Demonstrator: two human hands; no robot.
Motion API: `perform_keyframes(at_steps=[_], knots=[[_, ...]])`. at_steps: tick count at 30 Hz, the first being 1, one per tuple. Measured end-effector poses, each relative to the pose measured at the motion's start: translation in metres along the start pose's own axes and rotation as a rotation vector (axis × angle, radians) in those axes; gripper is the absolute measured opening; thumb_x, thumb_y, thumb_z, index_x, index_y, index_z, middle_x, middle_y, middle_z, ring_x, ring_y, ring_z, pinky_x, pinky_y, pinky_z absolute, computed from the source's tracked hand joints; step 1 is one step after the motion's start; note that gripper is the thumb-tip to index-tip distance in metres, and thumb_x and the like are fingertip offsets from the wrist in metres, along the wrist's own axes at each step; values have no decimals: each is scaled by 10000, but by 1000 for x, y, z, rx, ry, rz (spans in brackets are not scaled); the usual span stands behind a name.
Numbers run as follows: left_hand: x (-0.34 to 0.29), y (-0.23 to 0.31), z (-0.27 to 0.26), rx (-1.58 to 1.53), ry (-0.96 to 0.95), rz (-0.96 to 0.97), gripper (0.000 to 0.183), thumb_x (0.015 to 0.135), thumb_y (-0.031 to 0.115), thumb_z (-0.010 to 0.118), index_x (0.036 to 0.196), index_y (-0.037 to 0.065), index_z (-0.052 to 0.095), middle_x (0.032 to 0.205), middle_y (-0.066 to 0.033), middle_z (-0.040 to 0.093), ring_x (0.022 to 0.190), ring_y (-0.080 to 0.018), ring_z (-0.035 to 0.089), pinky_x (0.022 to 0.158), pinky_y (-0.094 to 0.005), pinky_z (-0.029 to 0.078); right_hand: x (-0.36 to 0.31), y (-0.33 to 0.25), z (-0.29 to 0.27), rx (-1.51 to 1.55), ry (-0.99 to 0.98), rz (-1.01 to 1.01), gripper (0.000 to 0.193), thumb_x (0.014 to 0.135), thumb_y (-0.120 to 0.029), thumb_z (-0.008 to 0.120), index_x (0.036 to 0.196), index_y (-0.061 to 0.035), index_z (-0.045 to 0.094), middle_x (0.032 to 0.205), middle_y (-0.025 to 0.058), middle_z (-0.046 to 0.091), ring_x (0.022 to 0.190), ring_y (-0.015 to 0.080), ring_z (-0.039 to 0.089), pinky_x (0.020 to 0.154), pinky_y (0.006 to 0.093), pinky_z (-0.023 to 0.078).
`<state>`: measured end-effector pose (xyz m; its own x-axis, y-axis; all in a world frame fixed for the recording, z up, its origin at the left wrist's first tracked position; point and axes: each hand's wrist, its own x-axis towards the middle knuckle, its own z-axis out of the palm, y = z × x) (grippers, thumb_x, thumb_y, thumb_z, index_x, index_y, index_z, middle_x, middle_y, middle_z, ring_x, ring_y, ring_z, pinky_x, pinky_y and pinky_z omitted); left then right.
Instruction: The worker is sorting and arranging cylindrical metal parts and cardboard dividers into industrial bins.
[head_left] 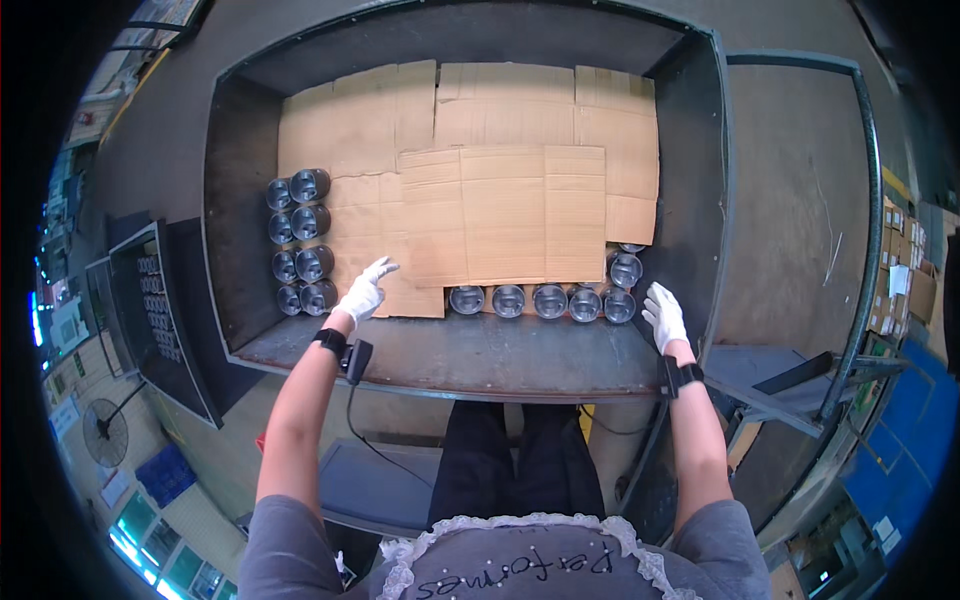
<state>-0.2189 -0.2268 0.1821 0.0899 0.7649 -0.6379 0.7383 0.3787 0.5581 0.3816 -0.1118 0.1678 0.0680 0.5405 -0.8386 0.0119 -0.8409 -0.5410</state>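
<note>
My left hand, in a white glove, is over the cardboard sheets, just right of two columns of metal pistons. Its fingers are stretched out and hold nothing. At the right end of the near row of pistons, my right hand, also white-gloved, hovers beside the corner piston. The fingers of that hand are extended with nothing visible in them. More pistons show behind the corner one, partly covered by the cardboard.
The large metal bin has high dark walls and a near rim in front of me. A metal frame with a panel stands to the right. Farther left are another bin of pistons and a fan.
</note>
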Motion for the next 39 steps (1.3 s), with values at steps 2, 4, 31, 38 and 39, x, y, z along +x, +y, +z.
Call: perform_keyframes(at_steps=[2, 4, 31, 38, 39], knots=[[14, -27, 30, -366, 7, -320, 660, 775, -92, 513, 1402, 108, 462, 1479, -149, 407, 1352, -344, 405, 1067, -377, 387, 26, 3, 30, -176, -7, 41, 560, 947, -368, 568, 1424, -116, 419, 1404, 115, 475, 1296, 266, 446, 1019, 407, 387], [36, -36, 48, -331, -11, -420, 646, 818, -34, 552, 1436, 51, 384, 1460, -148, 433, 1328, -326, 437, 1041, -379, 408, 54, 6, 57, -228, -117, -59, 548, 935, -288, 605, 1412, -84, 431, 1386, 91, 490, 1299, 232, 439, 1014, 375, 389], [86, 20, 147, -606, -338, -522, 738, 842, 119, 627, 1468, -43, 270, 1501, -190, 359, 1382, -297, 348, 1117, -346, 293, 110, 113, -12, -1138, 262, 123, 497, 805, -348, 690, 1166, -16, 611, 1165, 180, 657, 1101, 335, 613, 913, 375, 487], [83, 26, 141, -625, -338, -523, 750, 847, 141, 630, 1479, -23, 262, 1514, -177, 344, 1381, -297, 347, 1095, -375, 316, 106, 109, -18, -1064, 111, 103, 599, 813, -349, 689, 1278, -3, 540, 1215, 176, 636, 1150, 330, 587, 942, 369, 473], [85, 25, 142, -626, -342, -519, 750, 847, 141, 630, 1479, -23, 262, 1514, -177, 344, 1381, -297, 347, 1095, -375, 316, 107, 110, -21, -1064, 117, 104, 599, 813, -349, 689, 1278, -3, 540, 1215, 176, 636, 1150, 330, 587, 942, 369, 473]])
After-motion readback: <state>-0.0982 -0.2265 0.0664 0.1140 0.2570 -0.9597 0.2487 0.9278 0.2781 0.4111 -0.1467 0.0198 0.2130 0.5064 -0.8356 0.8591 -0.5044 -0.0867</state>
